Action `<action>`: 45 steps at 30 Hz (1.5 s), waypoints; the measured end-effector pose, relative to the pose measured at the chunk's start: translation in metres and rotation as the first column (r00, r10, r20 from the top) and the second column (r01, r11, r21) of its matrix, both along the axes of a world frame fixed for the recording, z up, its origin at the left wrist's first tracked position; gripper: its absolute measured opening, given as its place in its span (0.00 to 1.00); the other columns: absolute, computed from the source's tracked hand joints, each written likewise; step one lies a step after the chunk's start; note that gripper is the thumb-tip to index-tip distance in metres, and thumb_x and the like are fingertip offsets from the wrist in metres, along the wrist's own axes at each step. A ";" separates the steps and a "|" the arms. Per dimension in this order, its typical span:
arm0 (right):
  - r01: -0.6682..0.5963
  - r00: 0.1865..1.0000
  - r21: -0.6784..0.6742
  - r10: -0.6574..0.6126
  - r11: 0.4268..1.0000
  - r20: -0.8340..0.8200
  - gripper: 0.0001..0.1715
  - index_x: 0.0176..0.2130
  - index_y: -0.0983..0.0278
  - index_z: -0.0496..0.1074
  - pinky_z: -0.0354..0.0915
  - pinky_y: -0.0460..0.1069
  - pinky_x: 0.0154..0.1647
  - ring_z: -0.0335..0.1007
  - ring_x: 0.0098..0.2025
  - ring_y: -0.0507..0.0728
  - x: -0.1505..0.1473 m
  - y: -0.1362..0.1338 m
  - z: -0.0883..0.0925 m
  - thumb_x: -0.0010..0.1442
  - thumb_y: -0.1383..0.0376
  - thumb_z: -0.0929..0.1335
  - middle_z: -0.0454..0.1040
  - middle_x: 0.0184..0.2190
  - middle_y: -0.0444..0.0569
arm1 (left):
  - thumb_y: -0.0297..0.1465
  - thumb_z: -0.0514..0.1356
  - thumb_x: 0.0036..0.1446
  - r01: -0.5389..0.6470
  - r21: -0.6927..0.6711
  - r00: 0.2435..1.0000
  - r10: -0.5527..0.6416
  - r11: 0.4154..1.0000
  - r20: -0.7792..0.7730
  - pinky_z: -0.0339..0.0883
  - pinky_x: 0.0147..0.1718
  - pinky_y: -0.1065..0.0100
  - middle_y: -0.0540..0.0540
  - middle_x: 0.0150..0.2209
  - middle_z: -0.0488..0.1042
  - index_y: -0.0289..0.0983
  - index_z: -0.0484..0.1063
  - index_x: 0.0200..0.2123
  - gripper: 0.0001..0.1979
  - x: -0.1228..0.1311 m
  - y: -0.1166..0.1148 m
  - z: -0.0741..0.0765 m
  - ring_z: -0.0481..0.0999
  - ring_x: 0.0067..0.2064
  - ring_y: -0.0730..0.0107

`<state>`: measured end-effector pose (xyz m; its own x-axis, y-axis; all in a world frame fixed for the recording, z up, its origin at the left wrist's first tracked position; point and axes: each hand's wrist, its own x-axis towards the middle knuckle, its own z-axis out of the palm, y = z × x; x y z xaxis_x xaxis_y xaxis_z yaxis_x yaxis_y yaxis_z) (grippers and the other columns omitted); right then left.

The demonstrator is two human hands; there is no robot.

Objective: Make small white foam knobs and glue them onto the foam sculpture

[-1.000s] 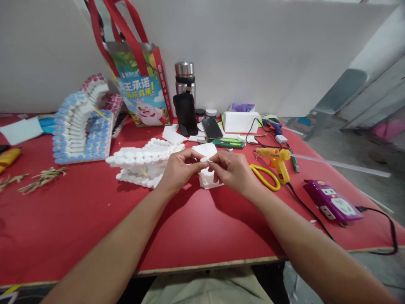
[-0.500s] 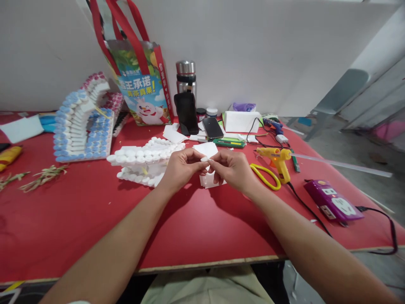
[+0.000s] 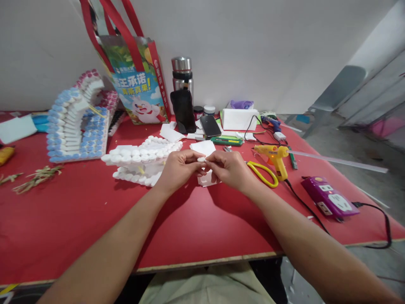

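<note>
Between the fingertips of both hands is a small white rolled piece, perhaps of paper, (image 3: 201,159) held above the red table. My left hand (image 3: 177,169) pinches it from one side with thumb and forefinger. From the other side, the thumb and fingers of my right hand (image 3: 230,169) close on it. Below and behind the hands lie white paper pieces (image 3: 204,147), partly hidden. To the left of my left hand sits a white layered model (image 3: 136,156) with rounded scalloped edges. Yellow-handled scissors (image 3: 265,175) lie just right of my right hand.
A yellow glue gun (image 3: 277,160) with a long clear stick stands beyond the scissors. Right of it is a purple power socket box (image 3: 330,198) with cords. Behind are phones (image 3: 210,126), a steel flask (image 3: 182,69) and a bag (image 3: 139,88). A blue-and-white model (image 3: 77,131) stands left.
The view has shifted slightly, so the table things appear a little further left. Both hands keep their pinch on the small white piece, which appears slightly turned.
</note>
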<state>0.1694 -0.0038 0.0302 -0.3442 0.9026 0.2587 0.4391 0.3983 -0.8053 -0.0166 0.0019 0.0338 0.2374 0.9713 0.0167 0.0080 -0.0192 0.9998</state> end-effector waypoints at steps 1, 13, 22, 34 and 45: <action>-0.002 1.000 -0.020 0.002 1.000 -0.011 0.09 0.35 0.66 0.76 0.67 0.47 0.26 0.75 0.22 0.54 0.001 0.001 0.000 0.65 0.64 0.67 0.77 0.21 0.48 | 0.37 0.75 0.44 -0.003 0.006 1.000 0.003 1.000 -0.004 0.77 0.31 0.64 0.45 0.25 0.81 0.33 0.79 0.38 0.19 0.000 0.000 -0.001 0.82 0.28 0.63; -0.153 0.973 -0.261 0.099 0.953 -0.207 0.17 0.31 0.67 0.76 0.71 0.46 0.24 0.76 0.23 0.53 0.008 0.003 0.011 0.60 0.55 0.72 0.78 0.23 0.48 | 0.30 0.66 0.53 0.013 0.258 0.941 0.075 0.966 -0.329 0.67 0.26 0.70 0.48 0.25 0.79 0.35 0.77 0.30 0.04 0.001 -0.007 -0.001 0.76 0.25 0.70; -0.002 0.997 -0.313 -0.023 0.950 -0.076 0.12 0.27 0.66 0.75 0.72 0.46 0.21 0.76 0.21 0.55 0.006 0.010 0.000 0.60 0.62 0.72 0.78 0.20 0.50 | 0.31 0.60 0.60 0.200 0.181 0.928 -0.126 0.963 -0.351 0.72 0.32 0.66 0.48 0.29 0.80 0.38 0.81 0.44 0.12 0.003 -0.005 -0.008 0.79 0.28 0.67; -0.090 0.884 -0.470 -0.147 0.878 -0.444 0.31 0.29 0.68 0.76 0.67 0.45 0.17 0.73 0.18 0.52 0.015 0.010 0.020 0.58 0.42 0.72 0.79 0.23 0.53 | 0.36 0.71 0.54 0.260 -0.121 0.947 -0.229 0.958 0.227 0.76 0.37 0.68 0.45 0.33 0.80 0.34 0.78 0.40 0.13 0.002 0.004 -0.007 0.81 0.32 0.69; -0.249 0.822 -0.399 -0.026 0.883 -0.569 0.20 0.31 0.67 0.78 0.58 0.43 0.17 0.64 0.17 0.47 0.018 0.008 0.021 0.58 0.52 0.74 0.77 0.23 0.47 | 0.34 0.74 0.50 0.469 -0.243 0.828 -0.326 0.849 0.456 0.74 0.34 0.72 0.43 0.35 0.79 0.33 0.81 0.37 0.13 -0.004 0.003 -0.008 0.79 0.31 0.73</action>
<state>0.1875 0.0043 0.0513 -0.3747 0.9269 0.0218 -0.1509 -0.0377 -0.9878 -0.0207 0.0051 0.0262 0.6467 0.7542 -0.1138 -0.3099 0.3962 0.8643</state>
